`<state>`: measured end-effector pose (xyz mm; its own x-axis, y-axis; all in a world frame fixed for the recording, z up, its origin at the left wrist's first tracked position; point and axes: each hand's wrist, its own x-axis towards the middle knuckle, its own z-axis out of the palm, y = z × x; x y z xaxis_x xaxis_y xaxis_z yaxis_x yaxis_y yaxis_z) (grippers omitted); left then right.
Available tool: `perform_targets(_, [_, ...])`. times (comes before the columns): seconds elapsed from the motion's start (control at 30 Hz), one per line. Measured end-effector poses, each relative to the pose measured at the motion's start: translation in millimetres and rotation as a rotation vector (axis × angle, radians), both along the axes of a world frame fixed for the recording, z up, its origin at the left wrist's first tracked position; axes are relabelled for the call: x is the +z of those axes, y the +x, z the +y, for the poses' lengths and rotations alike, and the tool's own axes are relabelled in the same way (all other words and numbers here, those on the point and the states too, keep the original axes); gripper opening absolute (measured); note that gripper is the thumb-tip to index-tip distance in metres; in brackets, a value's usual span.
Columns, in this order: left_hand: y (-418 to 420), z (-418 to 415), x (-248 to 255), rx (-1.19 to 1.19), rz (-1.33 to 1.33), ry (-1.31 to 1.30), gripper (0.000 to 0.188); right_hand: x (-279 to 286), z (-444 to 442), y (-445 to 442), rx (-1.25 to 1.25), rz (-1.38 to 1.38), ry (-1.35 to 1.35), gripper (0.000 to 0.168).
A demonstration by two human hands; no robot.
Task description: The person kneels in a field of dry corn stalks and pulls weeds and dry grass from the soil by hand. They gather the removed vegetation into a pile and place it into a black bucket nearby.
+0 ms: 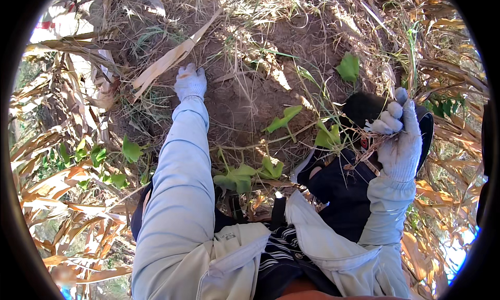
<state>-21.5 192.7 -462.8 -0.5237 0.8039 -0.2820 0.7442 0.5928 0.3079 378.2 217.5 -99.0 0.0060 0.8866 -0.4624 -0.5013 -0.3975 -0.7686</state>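
My left hand (190, 82), in a white knit glove with soiled fingertips, reaches down to the bare brown soil (230, 101). Its fingers are curled, and whether anything lies under them is hidden. Just above it lies a long dry corn leaf (172, 58). My right hand (400, 140), gloved the same way, is raised near my right leg. Its thumb and fingers close on a tuft of grass (365, 144) with thin, tangled roots hanging down; long green blades trail off to the upper left.
A creeping vine (258, 146) with broad green leaves (238, 177) crosses the ground before me. Dry corn stalks and leaves (74, 206) crowd the left side, and more dry leaves (449, 144) stand at the right. Straw and grass (269, 11) cover the soil farther ahead.
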Motion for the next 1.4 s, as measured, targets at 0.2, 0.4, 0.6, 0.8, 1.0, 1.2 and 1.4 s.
perform_targets(0.2, [-1,-13,23,-0.083,-0.067,-0.134,0.044,4,-15,-4,-0.001,-0.024,0.001,0.031])
perform_targets(0.4, [-16,-14,7,-0.187,-0.099,-0.179,0.051,9,-29,-3,0.025,-0.015,0.028,0.031])
perform_targets(0.6, [10,-29,29,-0.019,-0.051,-0.101,0.055,10,-43,1,0.017,0.008,0.039,0.031])
perform_targets(0.8, [-4,-24,25,-0.074,-0.052,-0.163,0.058,10,-49,13,0.016,0.017,0.035,0.032])
perform_targets(1.0, [-6,-8,37,-0.179,-0.028,-0.343,0.057,6,-47,18,-0.006,0.001,0.033,0.034])
perform_targets(1.2, [-8,-8,29,-0.112,-0.037,-0.298,0.056,6,-41,11,-0.015,-0.027,0.01,0.034])
perform_targets(1.4, [1,-14,18,-0.058,0.073,-0.184,0.046,4,-41,5,-0.031,-0.048,-0.017,0.033])
